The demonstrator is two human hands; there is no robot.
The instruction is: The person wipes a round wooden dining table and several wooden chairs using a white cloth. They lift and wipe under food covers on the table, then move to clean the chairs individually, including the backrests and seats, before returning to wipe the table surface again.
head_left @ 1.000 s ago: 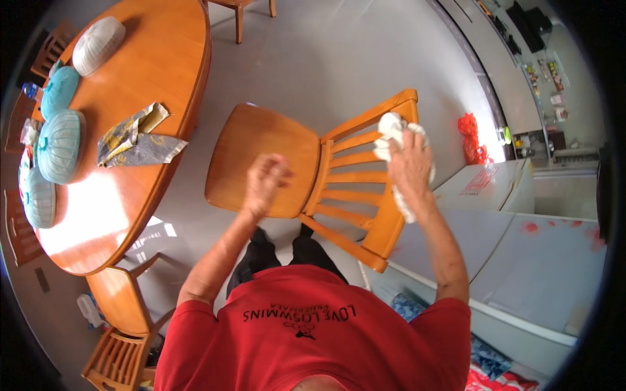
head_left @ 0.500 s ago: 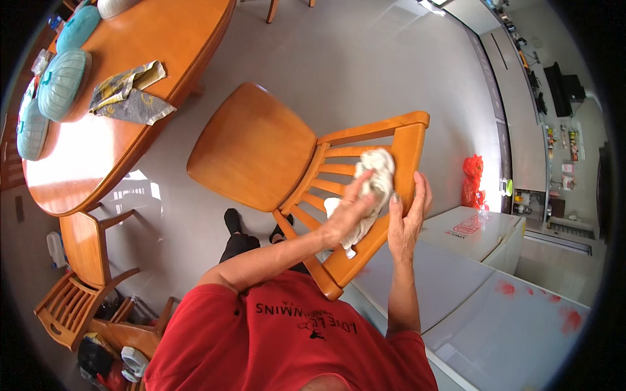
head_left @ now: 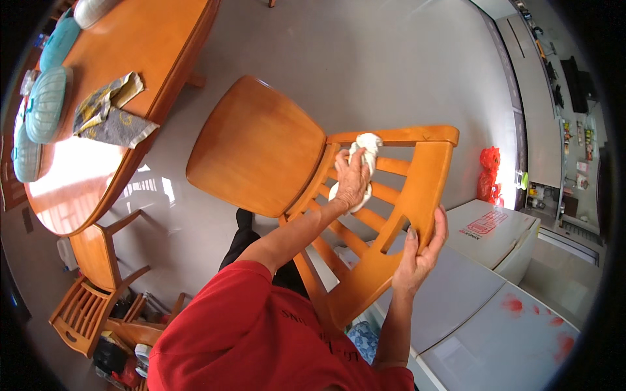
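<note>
A wooden chair [head_left: 261,143] stands before me, its seat to the left and its slatted backrest turned toward me on the right. My left hand [head_left: 352,177] is closed on a white cloth [head_left: 369,144] and presses it to the backrest slats near the far side rail. Part of the cloth hangs out below the hand, over the slats. My right hand [head_left: 420,259] grips the wide top rail [head_left: 417,195] of the chair beside its slot, with the thumb on the near face and the fingers round the outer edge.
An oval wooden table [head_left: 163,39] at the left carries a grey and yellow towel [head_left: 117,117] and teal ribbed covers [head_left: 49,104]. A second chair [head_left: 94,260] stands below it. White cabinets [head_left: 456,300] lie close on the right, with a red bag [head_left: 489,173] beyond them.
My left hand has moved with the cloth from the top rail to the slats nearer the seat, uncovering the slot. My right hand keeps hold of the rail. The view has shifted slightly.
</note>
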